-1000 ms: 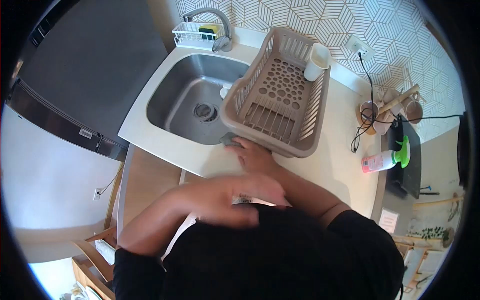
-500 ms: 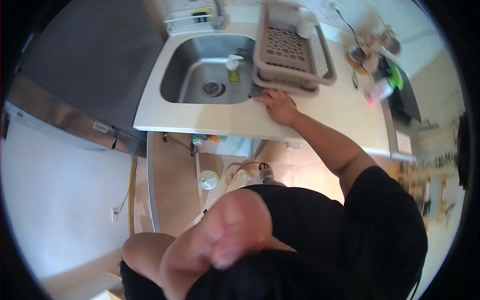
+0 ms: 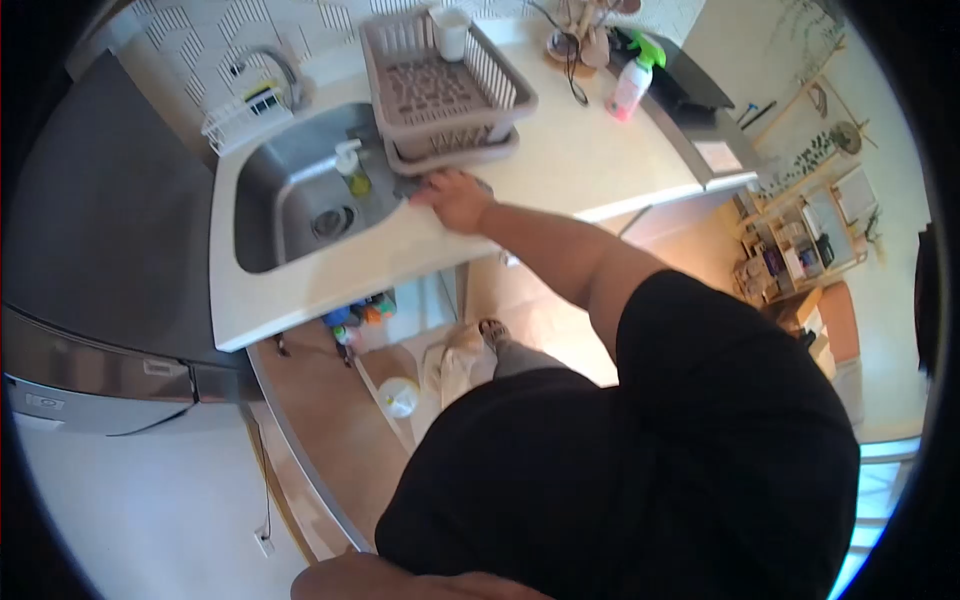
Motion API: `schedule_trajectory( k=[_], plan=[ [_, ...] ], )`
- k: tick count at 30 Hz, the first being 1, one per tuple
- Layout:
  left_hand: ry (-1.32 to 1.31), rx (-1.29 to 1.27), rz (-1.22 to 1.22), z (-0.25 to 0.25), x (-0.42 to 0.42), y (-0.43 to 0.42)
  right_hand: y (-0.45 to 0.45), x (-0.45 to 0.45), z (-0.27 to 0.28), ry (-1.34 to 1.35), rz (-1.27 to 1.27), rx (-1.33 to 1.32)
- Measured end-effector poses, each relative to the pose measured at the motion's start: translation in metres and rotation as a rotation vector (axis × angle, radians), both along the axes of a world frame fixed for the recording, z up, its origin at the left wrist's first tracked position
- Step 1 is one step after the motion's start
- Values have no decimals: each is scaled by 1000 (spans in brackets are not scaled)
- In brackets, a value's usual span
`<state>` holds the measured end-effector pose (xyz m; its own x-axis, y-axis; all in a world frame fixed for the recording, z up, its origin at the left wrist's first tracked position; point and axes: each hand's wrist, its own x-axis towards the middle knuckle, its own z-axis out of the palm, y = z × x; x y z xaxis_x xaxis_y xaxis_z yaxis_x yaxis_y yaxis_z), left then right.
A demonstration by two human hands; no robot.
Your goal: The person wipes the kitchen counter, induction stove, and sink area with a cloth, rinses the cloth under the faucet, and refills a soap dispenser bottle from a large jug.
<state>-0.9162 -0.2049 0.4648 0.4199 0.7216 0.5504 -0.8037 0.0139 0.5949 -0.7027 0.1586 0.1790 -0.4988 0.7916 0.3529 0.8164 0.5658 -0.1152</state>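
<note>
My right hand [image 3: 455,200] rests on the front of the counter, between the sink's right rim and the dish rack. Its fingers are bent over something dark and greyish, which shows only at the edges of the hand; I cannot make out what it is. Just behind the hand stands the beige dish rack [image 3: 455,115] on its tray, with a white cup [image 3: 450,35] inside. To the left, a pump bottle [image 3: 352,172] of yellow-green liquid stands in the steel sink [image 3: 285,215]. Only part of my left arm [image 3: 400,580] shows at the bottom edge; its hand is out of view.
A spray bottle [image 3: 634,80] with a green head stands on the right of the counter [image 3: 590,150]. A white wire caddy [image 3: 245,118] sits by the faucet. Below the sink, an open cabinet door [image 3: 320,400] juts out, and a round white container [image 3: 398,398] sits low down.
My view has turned, so the counter appears tilted and further left. My left fist, raised close to the camera before, has dropped out of view. My right hand stays at the sink's edge.
</note>
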Motion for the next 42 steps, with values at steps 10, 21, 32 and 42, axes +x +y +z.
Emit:
schedule_trajectory(
  k=[10,21,32,42],
  plan=[
    [-27,-437,1232,40,65,-2,-5,8,4,2,15,-140],
    [-449,-415,724,-66,33,21,-118,13,-10,-68,534,-185],
    [86,-681,844,-249,-36,-23,-207,-185,-367,-506,516,-1057],
    [-208,-317,869,-412,-48,-44,-241,-302,-598,1,-208,-1611]
  ],
)
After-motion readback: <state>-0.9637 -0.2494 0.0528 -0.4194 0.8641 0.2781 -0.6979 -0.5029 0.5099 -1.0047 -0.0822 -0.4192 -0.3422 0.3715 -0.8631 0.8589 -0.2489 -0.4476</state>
